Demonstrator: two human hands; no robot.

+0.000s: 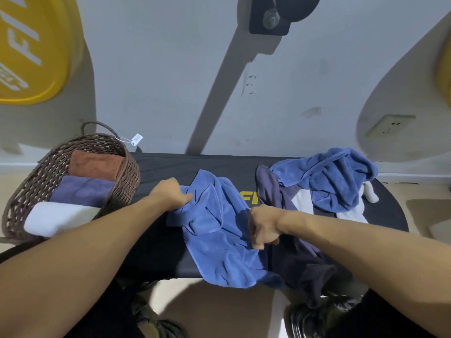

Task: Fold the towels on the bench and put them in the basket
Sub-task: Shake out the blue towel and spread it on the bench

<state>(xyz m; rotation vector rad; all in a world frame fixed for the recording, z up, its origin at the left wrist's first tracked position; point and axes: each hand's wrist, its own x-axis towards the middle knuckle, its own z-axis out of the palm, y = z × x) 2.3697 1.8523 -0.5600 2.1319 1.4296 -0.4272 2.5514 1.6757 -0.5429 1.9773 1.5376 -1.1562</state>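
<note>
**Both hands on the crumpled blue towel at mid-bench**

While the left hand (170,193) pinches the far-left edge of the blue towel (219,235), the right hand (264,228) is curled into a fist gripping the towel's right side. The towel lies crumpled across the middle of the black bench (166,167), its long axis running roughly far-to-near, with its near end spilling over the bench's near edge and hanging down. Its far corner points toward the wall, just left of the yellow lettering on the bench top.

Just right of the right hand a dark navy towel (305,259) also drapes over the near edge, touching the blue one. Farther right, a second blue towel (336,181) sits bunched near the far edge, lying over a white towel (302,203).

At the bench's left end stands the wicker basket (31,189), its opening tilted toward the viewer. Inside, folded towels lie in a row: a rust-brown towel (95,164) farthest, a purple towel (80,191) in the middle, and a white folded towel (56,218) nearest, overhanging the rim.

Bare bench top shows between the basket and the blue towel, and along the far edge behind the left hand.
</note>
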